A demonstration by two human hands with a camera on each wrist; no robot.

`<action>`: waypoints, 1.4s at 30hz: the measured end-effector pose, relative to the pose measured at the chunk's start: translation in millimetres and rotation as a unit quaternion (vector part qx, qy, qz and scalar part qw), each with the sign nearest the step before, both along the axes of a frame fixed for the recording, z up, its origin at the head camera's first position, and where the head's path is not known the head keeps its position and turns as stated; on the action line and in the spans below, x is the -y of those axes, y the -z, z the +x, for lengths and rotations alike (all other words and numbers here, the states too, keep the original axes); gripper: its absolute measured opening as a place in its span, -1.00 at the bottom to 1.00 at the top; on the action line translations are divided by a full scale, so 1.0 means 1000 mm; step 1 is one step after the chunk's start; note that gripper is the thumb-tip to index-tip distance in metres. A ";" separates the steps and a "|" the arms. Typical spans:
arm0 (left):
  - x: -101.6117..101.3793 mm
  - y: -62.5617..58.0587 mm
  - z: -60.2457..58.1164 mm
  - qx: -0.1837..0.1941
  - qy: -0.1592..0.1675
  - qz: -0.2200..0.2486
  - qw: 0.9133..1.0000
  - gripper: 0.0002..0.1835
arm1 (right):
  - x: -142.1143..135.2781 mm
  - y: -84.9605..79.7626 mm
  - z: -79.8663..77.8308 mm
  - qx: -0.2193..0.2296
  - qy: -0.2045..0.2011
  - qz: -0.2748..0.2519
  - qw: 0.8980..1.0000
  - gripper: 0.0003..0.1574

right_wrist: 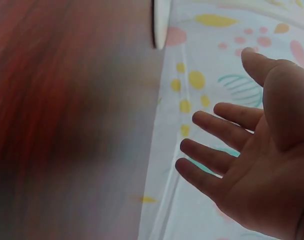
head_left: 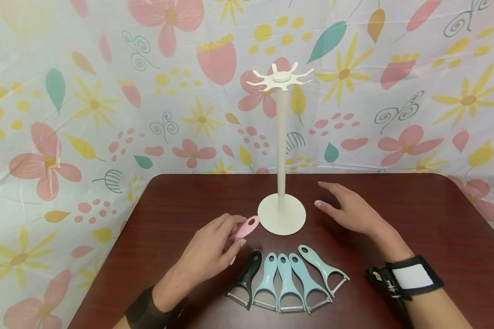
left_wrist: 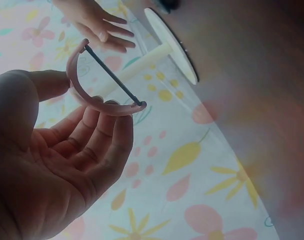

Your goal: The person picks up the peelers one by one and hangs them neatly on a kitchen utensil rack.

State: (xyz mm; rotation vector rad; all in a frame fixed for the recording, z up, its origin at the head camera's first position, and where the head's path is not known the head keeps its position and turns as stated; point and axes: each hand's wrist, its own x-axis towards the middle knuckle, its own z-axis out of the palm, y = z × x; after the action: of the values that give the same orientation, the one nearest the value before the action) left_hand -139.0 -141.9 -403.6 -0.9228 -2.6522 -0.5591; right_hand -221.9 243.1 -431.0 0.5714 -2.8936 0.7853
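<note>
Between thumb and fingers, my left hand pinches a pink peeler. Its holed handle end points up and right, close to the stand's base in the head view. In the left wrist view the pink peeler's curved head and thin blade show between thumb and fingers. To the right of the white stand, my right hand holds nothing, fingers extended and spread apart. The stand has a round base and several hooks at its top, with nothing hanging from them.
In front of the stand, a black peeler and several light blue-green peelers lie fanned on the dark red-brown table, handles toward the stand. A flower-patterned cloth hangs behind the table. Each wrist wears a black strap.
</note>
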 end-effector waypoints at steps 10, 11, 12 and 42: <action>-0.010 -0.012 -0.005 -0.031 0.016 0.033 0.999 -0.55 | 0.033 -0.014 -0.007 -0.012 -0.051 -0.057 0.997 -0.12; -0.011 -0.014 -0.006 -0.032 0.019 0.039 0.999 -0.55 | 0.035 -0.015 -0.008 -0.012 -0.059 -0.063 0.996 -0.12; -0.013 -0.015 -0.006 -0.033 0.023 0.046 0.998 -0.55 | 0.038 -0.015 -0.008 -0.011 -0.065 -0.067 0.996 -0.12; -0.049 -0.069 -0.010 -0.083 0.108 0.209 0.968 -0.54 | 0.095 -0.043 -0.009 0.104 -0.160 -0.242 0.952 -0.27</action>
State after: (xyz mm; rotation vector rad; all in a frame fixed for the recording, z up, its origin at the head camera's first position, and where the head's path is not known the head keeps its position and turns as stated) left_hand -149.1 -92.6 -334.9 -1.0731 -2.1764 -0.9988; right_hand -230.9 148.1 -388.3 0.9475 -2.6443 1.6243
